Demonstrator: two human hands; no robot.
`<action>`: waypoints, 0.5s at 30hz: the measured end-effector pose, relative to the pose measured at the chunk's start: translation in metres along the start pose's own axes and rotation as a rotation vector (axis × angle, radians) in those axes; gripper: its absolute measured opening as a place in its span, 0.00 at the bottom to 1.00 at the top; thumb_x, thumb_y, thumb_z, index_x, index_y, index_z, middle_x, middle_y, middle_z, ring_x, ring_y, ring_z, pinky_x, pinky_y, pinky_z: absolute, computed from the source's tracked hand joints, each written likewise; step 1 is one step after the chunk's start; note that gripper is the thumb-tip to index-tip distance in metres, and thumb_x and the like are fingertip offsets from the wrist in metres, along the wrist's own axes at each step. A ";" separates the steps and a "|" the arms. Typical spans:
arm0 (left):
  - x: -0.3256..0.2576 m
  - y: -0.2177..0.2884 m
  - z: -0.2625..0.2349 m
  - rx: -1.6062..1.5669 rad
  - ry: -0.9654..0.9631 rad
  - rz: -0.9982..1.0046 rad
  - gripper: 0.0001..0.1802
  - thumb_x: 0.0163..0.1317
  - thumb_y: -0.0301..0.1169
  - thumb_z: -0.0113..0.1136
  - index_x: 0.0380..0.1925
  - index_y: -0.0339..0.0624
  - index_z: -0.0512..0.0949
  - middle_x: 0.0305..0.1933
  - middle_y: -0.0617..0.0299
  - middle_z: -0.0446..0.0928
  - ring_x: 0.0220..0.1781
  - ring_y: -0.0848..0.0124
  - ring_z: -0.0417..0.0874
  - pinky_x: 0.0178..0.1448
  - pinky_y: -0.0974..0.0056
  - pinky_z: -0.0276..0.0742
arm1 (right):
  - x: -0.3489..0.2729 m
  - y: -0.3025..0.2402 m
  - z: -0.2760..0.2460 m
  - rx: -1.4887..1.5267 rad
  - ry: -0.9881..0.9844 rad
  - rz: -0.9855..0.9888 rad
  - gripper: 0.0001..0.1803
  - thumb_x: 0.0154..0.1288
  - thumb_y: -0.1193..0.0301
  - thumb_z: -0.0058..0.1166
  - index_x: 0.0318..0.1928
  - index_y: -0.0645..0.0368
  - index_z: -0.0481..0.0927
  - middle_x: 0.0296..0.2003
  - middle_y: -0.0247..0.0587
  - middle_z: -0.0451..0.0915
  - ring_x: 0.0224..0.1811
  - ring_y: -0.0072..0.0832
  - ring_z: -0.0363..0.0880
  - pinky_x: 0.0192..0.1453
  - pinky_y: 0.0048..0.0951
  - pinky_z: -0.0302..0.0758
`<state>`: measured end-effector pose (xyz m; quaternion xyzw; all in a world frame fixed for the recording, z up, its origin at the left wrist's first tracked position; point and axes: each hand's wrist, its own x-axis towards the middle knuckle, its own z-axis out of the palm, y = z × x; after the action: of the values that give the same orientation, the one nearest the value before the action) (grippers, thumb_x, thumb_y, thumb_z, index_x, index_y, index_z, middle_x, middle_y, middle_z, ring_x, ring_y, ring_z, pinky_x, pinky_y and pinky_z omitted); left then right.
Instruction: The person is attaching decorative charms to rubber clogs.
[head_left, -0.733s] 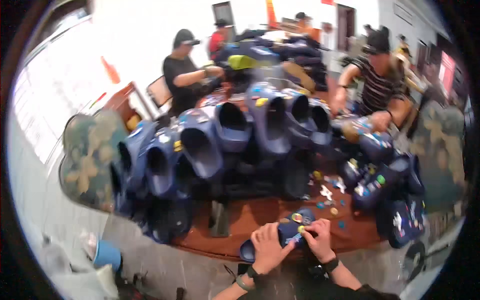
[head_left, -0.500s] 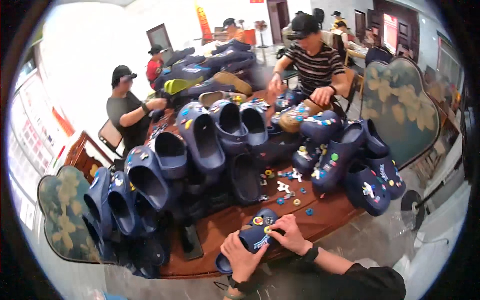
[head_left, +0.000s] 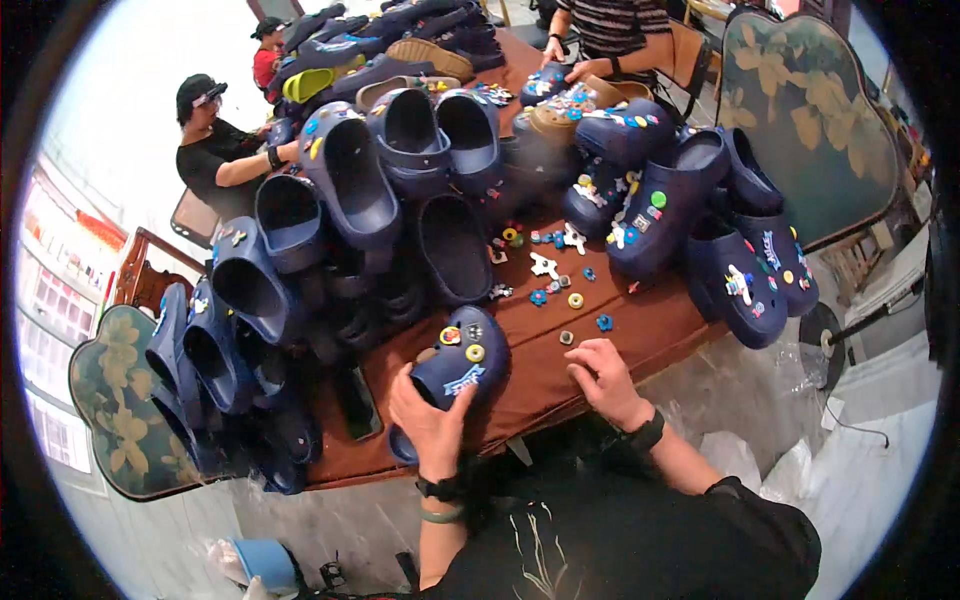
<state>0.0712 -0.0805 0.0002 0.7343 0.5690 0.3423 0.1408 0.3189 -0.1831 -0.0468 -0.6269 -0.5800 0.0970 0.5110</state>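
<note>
A navy clog (head_left: 494, 345) lies near the table's front edge, its toe pointing away from me. Round charms and a light-blue lettered charm (head_left: 463, 381) are fixed on its upper. My left hand (head_left: 428, 415) grips the clog at the opening, thumb along its side. To the right of it, my right hand (head_left: 608, 385) hovers over the table edge, fingers bent and apart, with nothing visible in them. Just beyond its fingertips lies a small grey round charm (head_left: 567, 338). Farther up are a blue flower charm (head_left: 604, 323), a yellow ring charm (head_left: 575, 300) and a white charm (head_left: 543, 265).
Navy clogs (head_left: 250, 290) are piled along the left, with more decorated clogs (head_left: 660, 215) at the right. A dark phone (head_left: 358, 402) rests on the brown table (head_left: 530, 400). Two co-workers handle clogs across the table. A blue bucket (head_left: 265, 565) stands on the floor.
My right hand has left the clog's upper and moved right, toward the loose charms. A yellow round charm now sits on the clog where those fingers were. The view has tilted downward.
</note>
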 end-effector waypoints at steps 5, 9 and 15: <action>0.002 -0.006 -0.005 0.035 -0.032 0.030 0.50 0.46 0.47 0.78 0.66 0.37 0.64 0.66 0.46 0.67 0.69 0.49 0.66 0.72 0.48 0.56 | -0.009 0.017 -0.029 -0.081 0.052 0.064 0.06 0.59 0.79 0.61 0.38 0.62 0.81 0.37 0.46 0.80 0.44 0.44 0.79 0.49 0.38 0.76; -0.003 -0.006 -0.007 0.049 -0.032 0.036 0.50 0.49 0.47 0.76 0.68 0.37 0.62 0.68 0.46 0.65 0.70 0.49 0.64 0.74 0.48 0.54 | 0.003 0.022 -0.045 -0.023 0.025 0.165 0.05 0.60 0.78 0.61 0.37 0.63 0.80 0.35 0.46 0.80 0.41 0.44 0.80 0.46 0.38 0.77; -0.007 -0.008 0.000 0.088 0.014 0.078 0.51 0.51 0.47 0.75 0.69 0.38 0.60 0.69 0.46 0.64 0.71 0.49 0.63 0.74 0.45 0.52 | 0.054 0.039 -0.054 -0.230 -0.113 -0.004 0.03 0.63 0.79 0.56 0.37 0.61 0.78 0.35 0.48 0.78 0.39 0.49 0.79 0.42 0.43 0.76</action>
<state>0.0639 -0.0848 -0.0073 0.7591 0.5553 0.3272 0.0911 0.3988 -0.1599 -0.0261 -0.6736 -0.6164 0.0639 0.4027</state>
